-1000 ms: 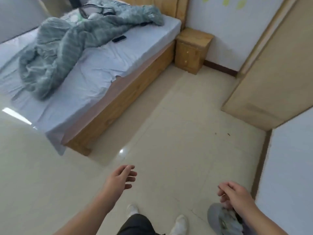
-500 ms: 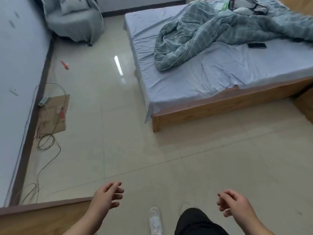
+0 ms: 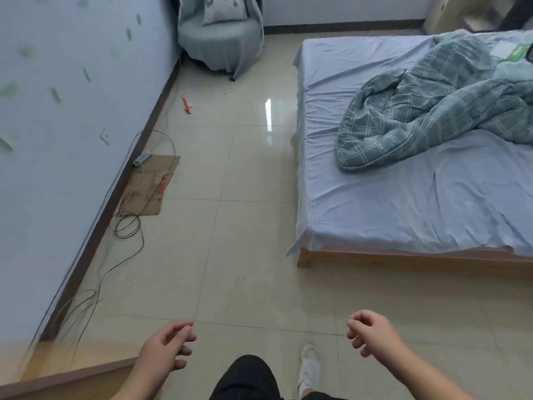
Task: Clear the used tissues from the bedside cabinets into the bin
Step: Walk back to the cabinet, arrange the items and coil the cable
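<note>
No tissue, bedside cabinet or bin shows in the head view now. My left hand (image 3: pixel 167 346) hangs low at the bottom centre with loosely curled fingers and holds nothing. My right hand (image 3: pixel 370 333) hovers at the bottom right, fingers also loosely curled and empty. Both hands are over bare floor tiles, with my dark trouser leg (image 3: pixel 248 376) and a white shoe (image 3: pixel 308 362) between them.
A bed (image 3: pixel 418 183) with a blue sheet and a rumpled green checked duvet (image 3: pixel 432 111) fills the right. A covered armchair (image 3: pixel 220 39) stands in the far corner. Cables (image 3: pixel 128 226), a cardboard sheet (image 3: pixel 150 189) and a power strip (image 3: pixel 142 158) lie along the left wall. A red object (image 3: pixel 186 104) lies on the floor.
The view has swung left: the bedside cabinet, the door and the bin beside my right hand have left the frame. The left wall, cables and armchair have come in. Both hands stay empty.
</note>
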`<state>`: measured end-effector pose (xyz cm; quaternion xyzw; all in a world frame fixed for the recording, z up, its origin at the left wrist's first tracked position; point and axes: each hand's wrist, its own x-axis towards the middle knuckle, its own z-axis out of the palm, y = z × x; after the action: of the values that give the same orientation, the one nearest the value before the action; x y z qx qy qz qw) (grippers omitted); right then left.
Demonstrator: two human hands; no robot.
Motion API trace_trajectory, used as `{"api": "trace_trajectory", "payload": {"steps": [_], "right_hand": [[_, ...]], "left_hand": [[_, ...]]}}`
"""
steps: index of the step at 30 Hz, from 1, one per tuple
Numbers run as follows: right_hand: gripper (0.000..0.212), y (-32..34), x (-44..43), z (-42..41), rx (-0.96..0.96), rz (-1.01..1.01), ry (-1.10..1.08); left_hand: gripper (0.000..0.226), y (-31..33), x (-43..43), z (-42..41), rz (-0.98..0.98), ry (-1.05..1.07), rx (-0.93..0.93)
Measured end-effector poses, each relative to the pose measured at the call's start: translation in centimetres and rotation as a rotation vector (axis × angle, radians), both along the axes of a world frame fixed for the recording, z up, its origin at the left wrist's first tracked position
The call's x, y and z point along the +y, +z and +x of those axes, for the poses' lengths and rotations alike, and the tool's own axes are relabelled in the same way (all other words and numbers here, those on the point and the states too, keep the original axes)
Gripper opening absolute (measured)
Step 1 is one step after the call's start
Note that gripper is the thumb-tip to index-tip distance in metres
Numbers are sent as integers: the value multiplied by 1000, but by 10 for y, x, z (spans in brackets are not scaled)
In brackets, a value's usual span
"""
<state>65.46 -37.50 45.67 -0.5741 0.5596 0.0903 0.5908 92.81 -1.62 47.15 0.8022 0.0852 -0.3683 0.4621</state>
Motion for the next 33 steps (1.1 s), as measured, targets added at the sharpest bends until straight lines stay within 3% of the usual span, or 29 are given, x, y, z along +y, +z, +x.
{"api": "trace_trajectory", "payload": {"steps": [4,10,16,23,29,33], "right_hand": [[12,26,-74,113,-83,-101,181],[15,45,-147,267,-188,-136,151],[16,41,-175,369,-98,-109,137],[13,21,-224,413,97,-48,18],[14,-23,-306,474,215,27,-93],[14,-29,-390,567,186,82,-114]], "left_hand": [[13,-12,2,31,17,125,89],[10,-42,-63,120,-1,227,107],[11,-32,-167,281,-64,70,83],[17,8,-301,457,-125,-113,41],[19,-2,-401,571,-71,-155,23],[15,-1,-451,639,-20,-186,46]]}}
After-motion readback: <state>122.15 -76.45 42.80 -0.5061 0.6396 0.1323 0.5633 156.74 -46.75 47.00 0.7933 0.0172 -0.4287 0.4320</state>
